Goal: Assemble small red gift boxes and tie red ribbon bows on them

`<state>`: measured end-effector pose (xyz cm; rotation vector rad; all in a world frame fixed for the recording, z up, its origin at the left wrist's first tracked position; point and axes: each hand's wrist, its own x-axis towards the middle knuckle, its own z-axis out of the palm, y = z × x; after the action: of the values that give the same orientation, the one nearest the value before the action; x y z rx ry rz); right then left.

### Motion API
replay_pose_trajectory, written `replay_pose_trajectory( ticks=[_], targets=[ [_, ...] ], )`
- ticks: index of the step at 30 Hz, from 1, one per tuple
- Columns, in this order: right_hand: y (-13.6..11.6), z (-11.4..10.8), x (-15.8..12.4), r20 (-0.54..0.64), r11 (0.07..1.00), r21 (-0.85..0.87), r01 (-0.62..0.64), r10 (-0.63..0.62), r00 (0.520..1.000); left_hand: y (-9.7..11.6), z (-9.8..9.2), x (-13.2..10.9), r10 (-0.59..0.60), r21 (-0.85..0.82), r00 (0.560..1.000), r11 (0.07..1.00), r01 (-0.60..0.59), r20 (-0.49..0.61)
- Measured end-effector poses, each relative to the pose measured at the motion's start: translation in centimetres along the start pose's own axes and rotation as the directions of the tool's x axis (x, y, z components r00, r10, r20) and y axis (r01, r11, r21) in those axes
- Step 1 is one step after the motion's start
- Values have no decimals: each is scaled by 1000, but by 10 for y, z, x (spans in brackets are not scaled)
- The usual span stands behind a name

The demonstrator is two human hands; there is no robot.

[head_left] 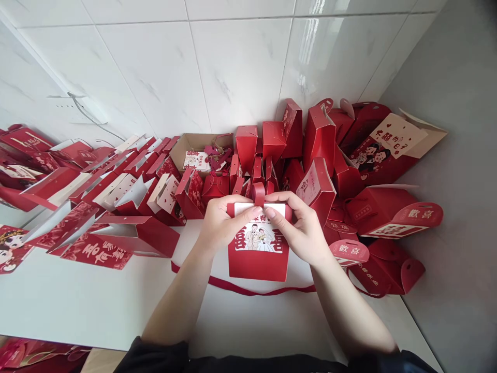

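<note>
A red gift box [258,267] stands tilted toward me at the middle of the table, a white card [259,239] with a cartoon bride and groom on its front. My left hand [229,223] grips its upper left edge, thumb on the card's top. On the other side, my right hand [302,225] pinches the upper right edge the same way. Between my fingertips rises a loop of dark red ribbon [258,192]. The fingers behind the box are partly hidden. A long red ribbon [248,291] lies across the table in front of the box.
Rows of red paper gift boxes [135,233] cover the left side. More boxes [373,207] crowd the right by the grey wall. A cardboard box [186,142] holding cards and small red tags sits against the tiled wall [240,67]. A cable [93,119] hangs from a socket.
</note>
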<state>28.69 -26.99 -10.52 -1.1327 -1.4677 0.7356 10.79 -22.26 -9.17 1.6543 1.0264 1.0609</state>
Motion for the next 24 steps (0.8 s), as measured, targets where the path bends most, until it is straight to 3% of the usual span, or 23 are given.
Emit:
replay_pose_trajectory(
  ticks=[9,15,20,24],
  targets=[
    [-1,-1,2,7,999,-43,-5,5,1000,2,-2,-2,54,72,997,996,-57,52],
    [-1,-7,3,72,996,-88,21,-14,997,5,-5,-5,75,123,990,988,-90,117],
    [0,-10,3,93,991,-132,38,-26,995,6,-3,-7,94,213,992,971,-111,85],
    [0,-10,3,88,988,-146,49,-37,995,8,-3,-8,101,258,983,956,-138,154]
  ],
)
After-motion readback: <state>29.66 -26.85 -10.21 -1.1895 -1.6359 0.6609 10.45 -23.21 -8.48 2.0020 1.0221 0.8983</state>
